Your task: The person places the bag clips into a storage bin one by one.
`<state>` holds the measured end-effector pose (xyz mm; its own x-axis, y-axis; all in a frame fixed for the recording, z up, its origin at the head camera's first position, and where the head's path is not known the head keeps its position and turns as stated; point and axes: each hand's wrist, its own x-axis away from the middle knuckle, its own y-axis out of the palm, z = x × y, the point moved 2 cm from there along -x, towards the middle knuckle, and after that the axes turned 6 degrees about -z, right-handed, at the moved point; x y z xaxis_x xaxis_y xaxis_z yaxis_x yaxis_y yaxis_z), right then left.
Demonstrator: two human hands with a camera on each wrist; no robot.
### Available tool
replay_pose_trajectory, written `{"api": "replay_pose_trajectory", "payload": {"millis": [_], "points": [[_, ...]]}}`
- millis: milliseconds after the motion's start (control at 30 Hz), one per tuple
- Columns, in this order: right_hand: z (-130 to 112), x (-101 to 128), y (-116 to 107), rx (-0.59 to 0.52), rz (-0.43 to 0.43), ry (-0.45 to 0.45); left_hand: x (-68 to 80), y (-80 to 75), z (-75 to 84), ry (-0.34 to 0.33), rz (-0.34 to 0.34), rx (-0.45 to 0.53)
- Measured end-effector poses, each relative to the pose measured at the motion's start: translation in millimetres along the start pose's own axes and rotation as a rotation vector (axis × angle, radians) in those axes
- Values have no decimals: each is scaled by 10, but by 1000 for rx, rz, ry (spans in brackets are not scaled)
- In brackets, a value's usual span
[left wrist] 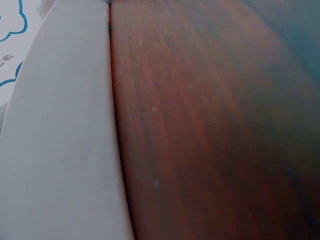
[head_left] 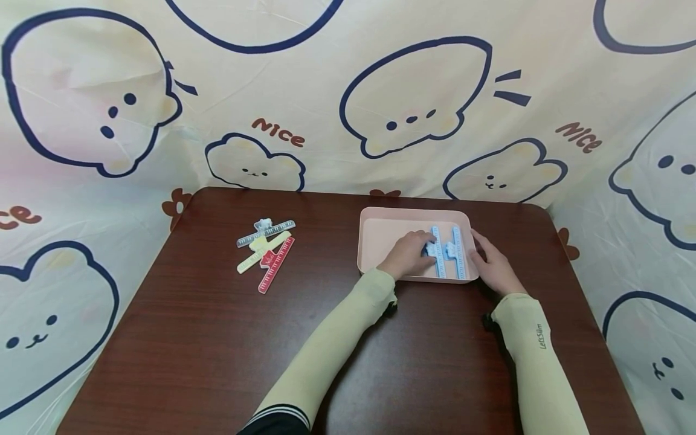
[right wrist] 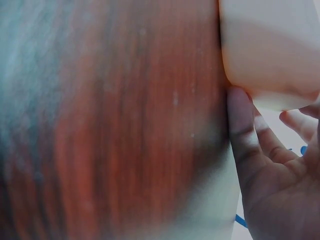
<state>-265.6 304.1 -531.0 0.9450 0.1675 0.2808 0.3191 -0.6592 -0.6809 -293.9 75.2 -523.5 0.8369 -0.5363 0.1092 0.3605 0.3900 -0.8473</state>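
Both arms reach forward over the brown counter [head_left: 217, 362] in pale green sleeves [head_left: 321, 347], and both hands are at the pink tray [head_left: 383, 229], which sits toward the far edge, right of the middle. The left hand [head_left: 409, 255] comes in over the tray's near rim, back upward, its fingers and thumb bent toward the nearer of two light blue rulers [head_left: 440, 269]. I cannot tell from where I stand whether it pinches that ruler or only touches it. The second blue ruler [head_left: 460, 260] lies just beside the first, roughly parallel, close to the tray's right wall. The right hand [head_left: 496, 267] is outside that wall, turned inward, its thumb and fingers spread and resting against the tray. Well apart, on the left of the counter, a grey-blue ruler [head_left: 280, 228], a yellow ruler [head_left: 251, 261] and a red ruler [head_left: 276, 267] lie in a loose, slanting bunch. The rulers show in the head view alone. The right wrist view adds the palm side, with the thumb tip touching the tray's outer corner and the fingers apart beyond it. The left wrist view gives only the tray's pale outer side, the counter's grain and a bit of the printed cloth [left wrist: 11, 40], which the head view shows hanging all round.
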Motion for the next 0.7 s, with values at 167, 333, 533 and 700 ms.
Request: {"api": "replay_pose_trajectory", "payload": {"millis": [167,333,533,700], "points": [[8,3,-8,-6,-4,4,20,-54,-5,13,4,-16],[-1,25,1,-20,-2,3,93,-213,10,42,30,-53],[1,19,8,-23,-6,9,274,-501,-132,27,64,-26],[-4,13,5,-25,-13,10,512,-800,-414,10,126,-27]]}}
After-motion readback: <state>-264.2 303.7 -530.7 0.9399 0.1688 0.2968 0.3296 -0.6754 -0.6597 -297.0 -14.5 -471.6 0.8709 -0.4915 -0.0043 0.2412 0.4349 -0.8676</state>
